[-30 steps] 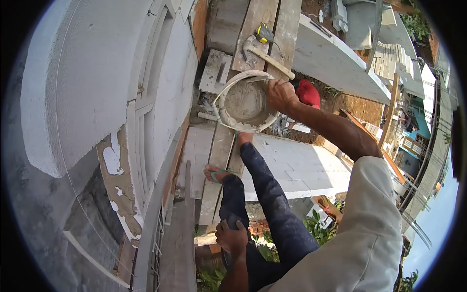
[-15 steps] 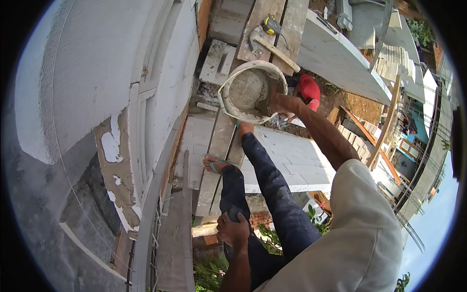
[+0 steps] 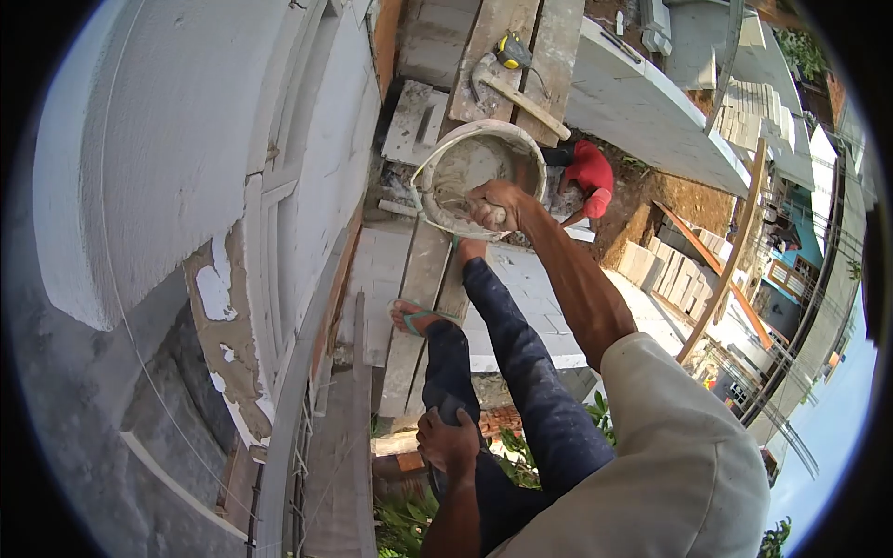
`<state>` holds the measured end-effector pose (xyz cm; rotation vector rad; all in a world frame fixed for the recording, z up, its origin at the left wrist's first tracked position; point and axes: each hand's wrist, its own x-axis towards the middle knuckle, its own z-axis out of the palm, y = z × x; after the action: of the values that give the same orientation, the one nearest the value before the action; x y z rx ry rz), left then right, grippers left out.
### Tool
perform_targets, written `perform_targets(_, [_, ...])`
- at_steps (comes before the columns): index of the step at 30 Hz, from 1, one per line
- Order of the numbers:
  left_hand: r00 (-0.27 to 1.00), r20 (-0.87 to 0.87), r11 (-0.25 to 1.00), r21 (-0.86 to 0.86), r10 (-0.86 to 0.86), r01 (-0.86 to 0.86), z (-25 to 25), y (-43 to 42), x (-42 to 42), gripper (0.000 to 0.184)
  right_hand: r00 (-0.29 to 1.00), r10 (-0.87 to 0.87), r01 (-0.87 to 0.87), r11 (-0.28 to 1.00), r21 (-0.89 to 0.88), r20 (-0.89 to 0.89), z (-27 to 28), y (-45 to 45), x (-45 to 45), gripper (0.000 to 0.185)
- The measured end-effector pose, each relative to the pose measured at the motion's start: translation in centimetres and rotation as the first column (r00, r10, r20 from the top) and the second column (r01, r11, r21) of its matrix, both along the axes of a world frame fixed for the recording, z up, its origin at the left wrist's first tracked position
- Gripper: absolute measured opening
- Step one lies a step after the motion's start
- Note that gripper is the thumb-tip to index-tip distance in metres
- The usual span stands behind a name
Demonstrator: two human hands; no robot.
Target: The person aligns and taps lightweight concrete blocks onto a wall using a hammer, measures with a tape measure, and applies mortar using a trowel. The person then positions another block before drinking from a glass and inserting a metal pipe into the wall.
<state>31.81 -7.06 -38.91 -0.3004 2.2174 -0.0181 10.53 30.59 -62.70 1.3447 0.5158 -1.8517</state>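
Note:
A bucket [image 3: 430,191] of wet grey mortar stands on the planks by my feet. My right hand [image 3: 495,205] is inside it near the right rim, fingers closed round something pale-ended; the rest is hidden. My left hand [image 3: 448,441] rests on my left knee, thumb apart from the fingers, holding nothing. Beyond the bucket, a hammer [image 3: 523,106] and a yellow-black tape measure [image 3: 513,52] lie on the planks.
My sandalled feet [image 3: 409,317] are on narrow planks [image 3: 403,372]. A white block wall [image 3: 326,121] rises at left. A person in red [image 3: 589,167] bends down below, right of the bucket. Stacked blocks [image 3: 672,276] and a leaning timber [image 3: 739,251] are farther right.
My right hand has moved from the bucket's far right rim down and left into its near part. The person in red shows more fully now. My left hand stays on the knee.

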Motion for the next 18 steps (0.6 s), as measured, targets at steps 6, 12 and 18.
perform_targets(6, [1.0, 0.004, 1.0, -0.005, -0.007, 0.007, -0.3, 0.0, 0.0, 0.059, 0.699, -0.679, 0.705, 0.602, -0.376, 0.223, -2.3, -0.1, 0.1, 0.03])
perform_targets(12, [1.0, 0.011, 1.0, 0.011, -0.012, 0.012, -0.4, 0.3, -0.4, 0.06, 0.218, -0.945, 0.921, 0.116, -0.372, 0.244, -2.6, -1.6, -0.5, 0.028])
perform_targets(18, [1.0, 0.024, 1.0, 0.002, 0.005, -0.005, 0.0, 0.3, -0.9, 0.058, -0.091, -0.983, 0.905, -0.148, -0.399, 0.159, -3.0, -3.4, 1.0, 0.031])
